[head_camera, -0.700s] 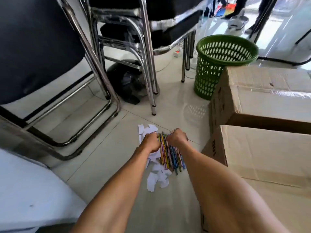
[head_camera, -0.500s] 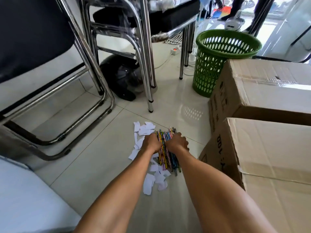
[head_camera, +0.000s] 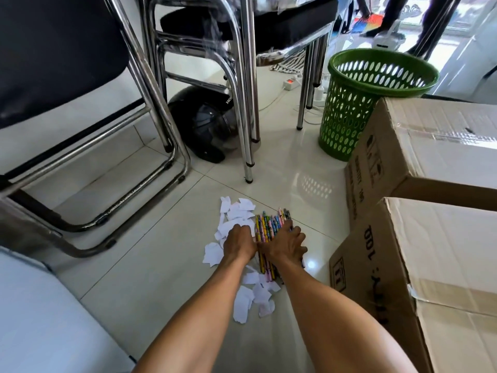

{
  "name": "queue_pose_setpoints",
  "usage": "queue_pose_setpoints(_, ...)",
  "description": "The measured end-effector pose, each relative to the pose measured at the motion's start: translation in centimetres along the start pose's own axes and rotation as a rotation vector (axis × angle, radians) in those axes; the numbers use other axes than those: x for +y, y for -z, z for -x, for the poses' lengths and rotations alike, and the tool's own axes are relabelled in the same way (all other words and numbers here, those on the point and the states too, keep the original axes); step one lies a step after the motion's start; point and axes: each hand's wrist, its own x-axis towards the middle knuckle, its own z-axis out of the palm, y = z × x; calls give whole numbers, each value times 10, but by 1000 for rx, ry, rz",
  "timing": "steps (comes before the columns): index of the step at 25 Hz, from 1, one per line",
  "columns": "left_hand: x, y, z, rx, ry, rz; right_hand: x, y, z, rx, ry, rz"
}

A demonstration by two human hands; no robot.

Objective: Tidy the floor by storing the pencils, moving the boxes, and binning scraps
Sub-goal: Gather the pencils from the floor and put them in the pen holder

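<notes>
A bundle of colourful pencils point(head_camera: 269, 224) lies on the tiled floor among torn white paper scraps point(head_camera: 236, 211), with more paper scraps point(head_camera: 246, 301) nearer me. My left hand point(head_camera: 239, 242) is curled against the bundle's left side, knuckles up. Over the bundle's right side lies my right hand point(head_camera: 287, 244), fingers spread and pressing on the pencils. Two cardboard boxes stand at the right: a near box point(head_camera: 435, 267) and a far box point(head_camera: 430, 149). The middle of the bundle is hidden under my hands.
A green perforated waste basket point(head_camera: 349, 109) stands behind the far box. Chrome chair legs point(head_camera: 248, 146) and a black helmet point(head_camera: 204, 125) are at the back left. A power strip point(head_camera: 290, 84) with cables lies further back. A white surface point(head_camera: 32, 319) fills the lower left.
My right hand's fingers have spread out over the pencils from a closed fist. The view has dropped closer to the floor. The left hand stays curled at the bundle.
</notes>
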Motion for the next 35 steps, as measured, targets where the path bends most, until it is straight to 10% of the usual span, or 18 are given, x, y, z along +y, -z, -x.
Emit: queue_pose_setpoints(35, 16, -20, 0, 94, -170, -34, 43, 10, -22, 243, -12, -137)
